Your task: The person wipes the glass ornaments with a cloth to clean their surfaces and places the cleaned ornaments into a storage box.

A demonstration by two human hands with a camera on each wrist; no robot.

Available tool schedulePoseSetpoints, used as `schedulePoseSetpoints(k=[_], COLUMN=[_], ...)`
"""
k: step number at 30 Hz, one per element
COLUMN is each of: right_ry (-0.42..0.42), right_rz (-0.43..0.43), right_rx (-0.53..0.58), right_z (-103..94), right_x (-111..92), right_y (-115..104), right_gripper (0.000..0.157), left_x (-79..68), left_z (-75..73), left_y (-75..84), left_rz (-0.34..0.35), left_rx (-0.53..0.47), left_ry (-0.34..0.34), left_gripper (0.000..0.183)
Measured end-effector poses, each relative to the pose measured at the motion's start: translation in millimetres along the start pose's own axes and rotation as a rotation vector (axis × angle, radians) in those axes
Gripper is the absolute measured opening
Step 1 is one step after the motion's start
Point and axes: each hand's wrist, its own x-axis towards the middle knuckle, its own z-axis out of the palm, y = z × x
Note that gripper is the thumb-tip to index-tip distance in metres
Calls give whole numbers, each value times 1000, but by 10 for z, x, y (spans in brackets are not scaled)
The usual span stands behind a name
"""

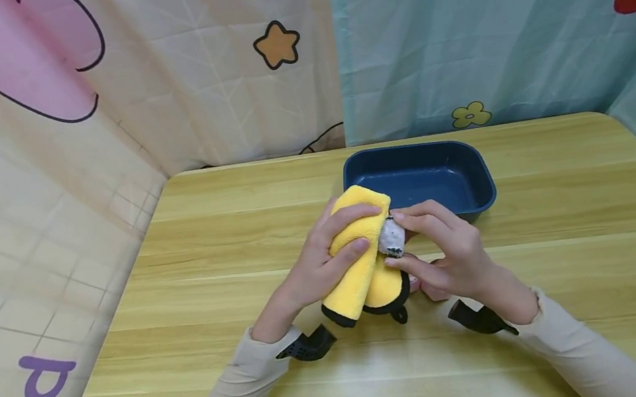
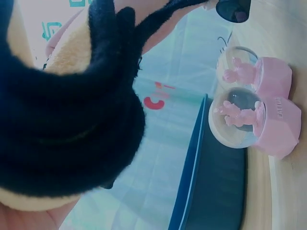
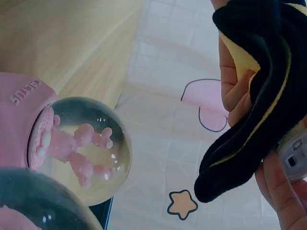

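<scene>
My left hand (image 1: 331,251) grips a folded yellow cloth (image 1: 367,286) with black edging and a small black loop. Its black trim (image 2: 72,129) fills much of the left wrist view. Between thumb and fingers, my right hand (image 1: 453,247) pinches a small whitish object (image 1: 392,237) with dark markings, up against the cloth. In the right wrist view the object (image 3: 293,155) looks grey and rounded, with a small dark slot; I cannot tell its kind. The cloth hides part of it.
Behind the hands stands a dark blue bin (image 1: 419,177) near the table's (image 1: 226,238) back edge. Two snow globes with pink bases (image 2: 278,127) and pink figures stand side by side on the table, mostly hidden below my right hand in the head view. Printed curtains (image 1: 214,70) surround the table.
</scene>
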Motion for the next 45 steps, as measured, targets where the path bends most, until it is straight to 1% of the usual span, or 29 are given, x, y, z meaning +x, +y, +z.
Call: schedulePoseSetpoints(k=[4,8,11,13,15,18,22,27,31,33,36,38,45], right_ry=[-12,-20,-29,-41,-65,-107,-135,-135,-128,-123,-121,-118,-61], right_rz=[80,172,269,359,444,540,607,679,717,733,729,693,473], right_rx=[49,168,291,359,399,419,451,578,668,685,694,689,672], right_z=[-4,-17,-33,-50,-70,-108,-137,-162,-182,-189,-170,-153,-65], right_x=[4,11,17,24,30,44,58,66,75,78,58,41,14], right_y=[-14,-25,-38,-53,-67,-77,-75,-52,-29,-24,-43,-62,-103], right_gripper=[50,50,45,39,37,36,34,37,39,40,43,44,43], left_x=[-1,1,-2,-4,-7,-1,8,28,40,42,15,-1,-41], left_z=[-5,-7,-5,-3,-4,-2,4,16,24,29,24,21,-1], left_y=[-5,-6,-7,-7,-6,-3,2,11,18,20,1,-8,1], left_rz=[2,11,32,50,69,87,97,127,150,154,156,160,165], left_rx=[26,51,63,71,78,88,100,134,162,170,163,150,100], left_ry=[4,6,5,2,-3,-8,-1,29,42,44,48,51,47], left_gripper=[41,40,36,33,31,30,29,28,29,29,29,30,36])
